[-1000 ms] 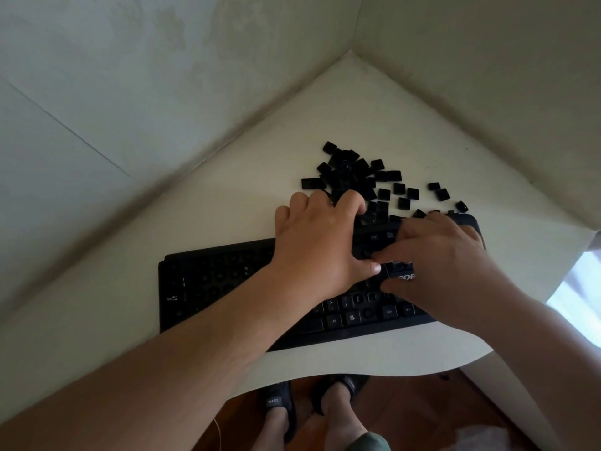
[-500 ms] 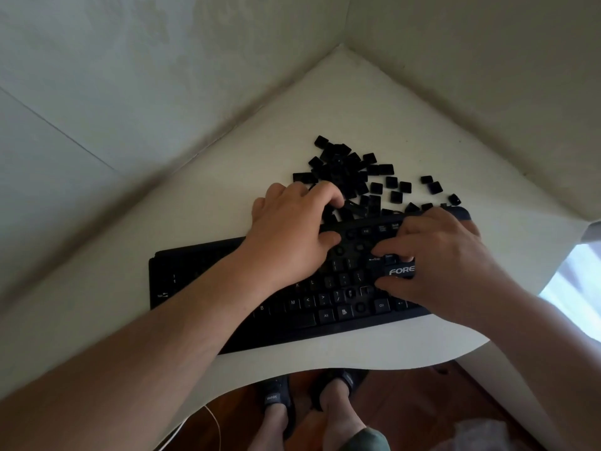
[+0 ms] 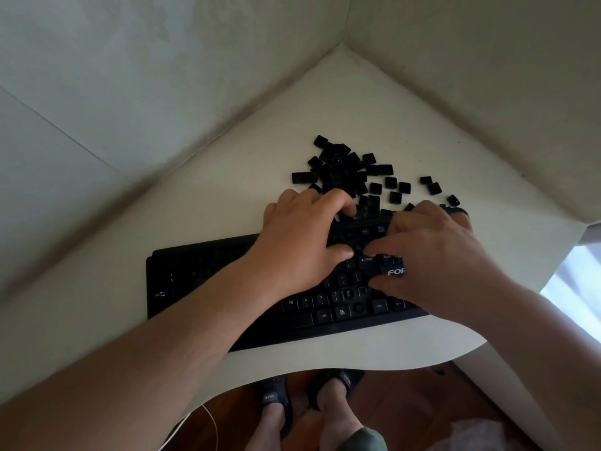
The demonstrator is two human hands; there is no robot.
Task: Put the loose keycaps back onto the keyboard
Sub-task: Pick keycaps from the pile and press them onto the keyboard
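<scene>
Pressing down on the keyboard [image 3: 201, 281], both hands work its right half: left hand [image 3: 299, 242] fingers curled at its far edge, grip unclear; right hand [image 3: 432, 255] likewise. Keycaps [image 3: 344, 170] lie heaped just beyond the keyboard.

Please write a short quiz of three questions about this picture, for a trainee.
1. True or false: the keycap pile lies behind the keyboard.
2. Where is the left hand? A) on the keyboard's far edge B) on the floor C) against the wall
3. Which hand partly covers the white logo?

Key: 1 true; 2 A; 3 the right hand.
</scene>
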